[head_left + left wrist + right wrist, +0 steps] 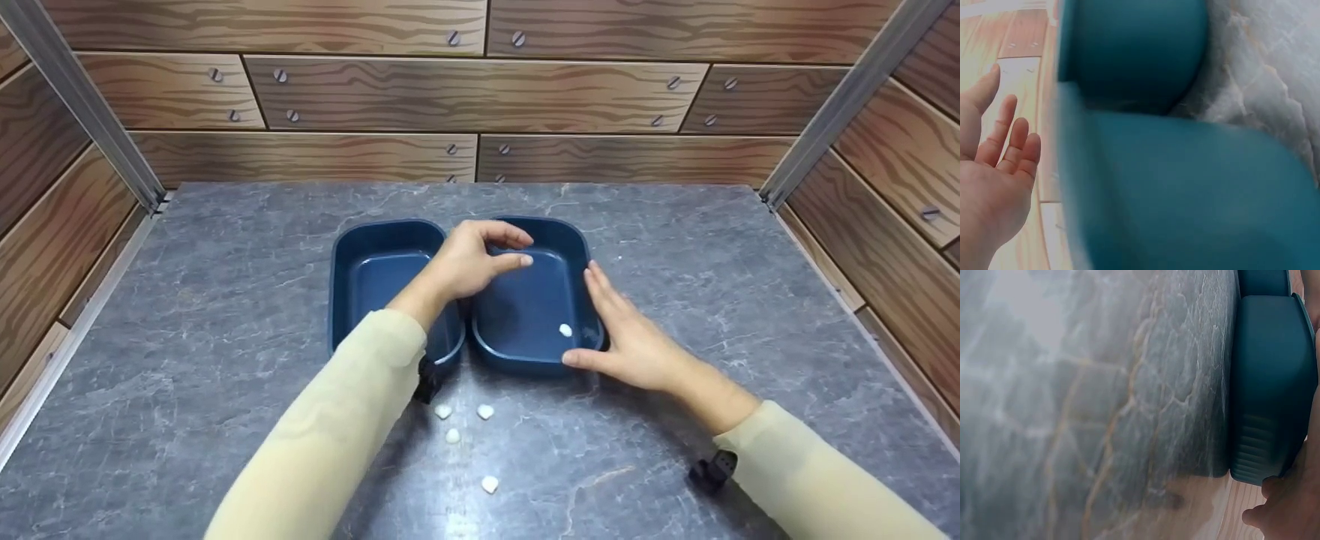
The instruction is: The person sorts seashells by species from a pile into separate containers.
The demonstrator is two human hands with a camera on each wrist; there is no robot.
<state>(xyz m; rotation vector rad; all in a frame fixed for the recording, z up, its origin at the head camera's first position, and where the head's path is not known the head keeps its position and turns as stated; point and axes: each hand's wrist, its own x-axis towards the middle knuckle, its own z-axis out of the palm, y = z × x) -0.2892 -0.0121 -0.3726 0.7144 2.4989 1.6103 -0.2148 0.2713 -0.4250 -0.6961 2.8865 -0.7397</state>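
Spreading across the whole lower part of the head view, the tabletop [187, 360] is grey with pale veins, like marble, and light shines on it near the lower middle. Along its far edge stands a back wall [480, 94] of brown planks with drawn screws [454, 38], and similar plank walls rise at the left and right edges. A grey metal post [90, 105] rises at the far left corner and another post [832, 97] at the far right corner.

Two dark blue boxes stand side by side, nearer to the far edge than the white pieces on the tabletop: the left box [390, 289] and the right box [517, 300]. One small white piece [565, 330] lies inside the right box, close to its near right corner. Four more pieces, the white lumps [485, 412], lie on the tabletop before the boxes; three are near each other, and the fourth is farther from the far edge.

The left hand [472, 259] is above the place where the boxes meet, and its fingers reach over the right box. They are loosely bent, the thumb apart, with nothing seen between them. The right hand [630, 330] has its fingers straight along the right wall of the right box, while its thumb touches the near right corner. Both arms wear pale yellow sleeves [330, 427].
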